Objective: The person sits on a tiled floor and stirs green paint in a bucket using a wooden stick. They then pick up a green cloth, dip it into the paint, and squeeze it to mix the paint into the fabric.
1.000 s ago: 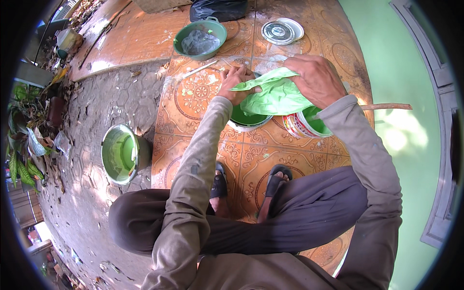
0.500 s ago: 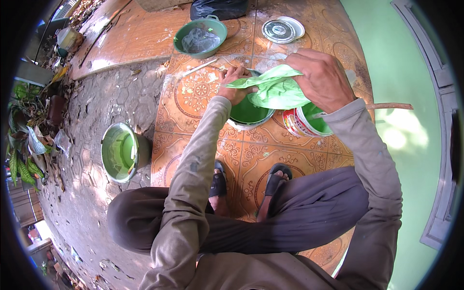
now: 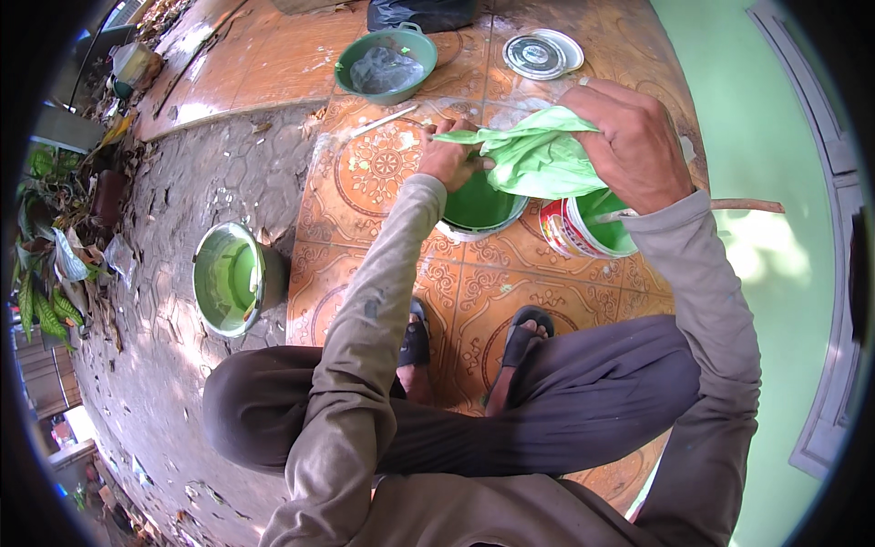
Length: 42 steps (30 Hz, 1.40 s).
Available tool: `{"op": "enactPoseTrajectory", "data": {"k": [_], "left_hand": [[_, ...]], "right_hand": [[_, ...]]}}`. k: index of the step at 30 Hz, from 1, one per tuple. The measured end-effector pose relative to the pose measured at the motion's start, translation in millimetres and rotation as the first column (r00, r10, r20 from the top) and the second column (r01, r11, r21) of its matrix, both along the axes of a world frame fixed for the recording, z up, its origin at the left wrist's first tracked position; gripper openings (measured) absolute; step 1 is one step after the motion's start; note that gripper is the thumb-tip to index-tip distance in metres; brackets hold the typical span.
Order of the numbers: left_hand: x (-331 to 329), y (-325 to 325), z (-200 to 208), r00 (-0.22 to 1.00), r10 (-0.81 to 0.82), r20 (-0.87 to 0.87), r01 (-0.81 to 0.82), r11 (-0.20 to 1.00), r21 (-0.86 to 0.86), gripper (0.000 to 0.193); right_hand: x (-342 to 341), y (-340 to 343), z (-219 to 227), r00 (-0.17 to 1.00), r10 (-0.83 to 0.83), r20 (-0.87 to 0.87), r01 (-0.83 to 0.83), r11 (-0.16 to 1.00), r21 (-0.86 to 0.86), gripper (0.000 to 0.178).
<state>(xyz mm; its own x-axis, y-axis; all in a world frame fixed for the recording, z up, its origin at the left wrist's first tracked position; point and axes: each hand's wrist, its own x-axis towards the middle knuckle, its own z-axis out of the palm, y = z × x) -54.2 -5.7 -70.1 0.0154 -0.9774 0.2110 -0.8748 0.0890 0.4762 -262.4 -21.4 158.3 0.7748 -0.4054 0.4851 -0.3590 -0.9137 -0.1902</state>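
Note:
A thin, crumpled light-green sheet, plastic or cloth I cannot tell, is stretched between my two hands above a bucket of green paint. My right hand is closed on its right end, the fingertips partly hidden by the folds. At the bucket's left rim, my left hand is closed round the sheet's narrow twisted end, its thumb over the bucket. Beneath my right wrist stands a second, red-and-white pail with green paint inside and a stick across it.
To the left on the paving, a grey-green bucket holds some light-green paint. A green basin with clear plastic in it sits at the back, beside white lids. A pale stick lies on the tiles. The green wall is at my right.
The sheet has bunched up and narrowed at its left end. My right hand has risen slightly and shifted right; the view has shifted a little too.

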Motion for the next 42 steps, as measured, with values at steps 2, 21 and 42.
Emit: {"op": "enactPoseTrajectory", "data": {"k": [2,21,42], "left_hand": [[-10.8,-0.9,9.6,1.000,0.005,0.011,-0.005,1.000,-0.007,0.052],[-20.2,19.0,81.3,0.460,0.018,-0.888,0.085,0.994,0.064,0.027],[-2.7,6.1,10.2,0.964,-0.087,-0.250,0.053,0.989,-0.140,0.035]], "right_hand": [[-2.4,-4.6,-0.6,1.000,-0.025,-0.008,0.026,1.000,0.019,0.008],[2.3,-26.2,-53.3,0.982,-0.140,-0.129,0.167,0.960,0.225,0.031],[8.3,-16.9,-59.4,0.975,-0.140,-0.174,0.173,0.965,0.195,0.017]]}}
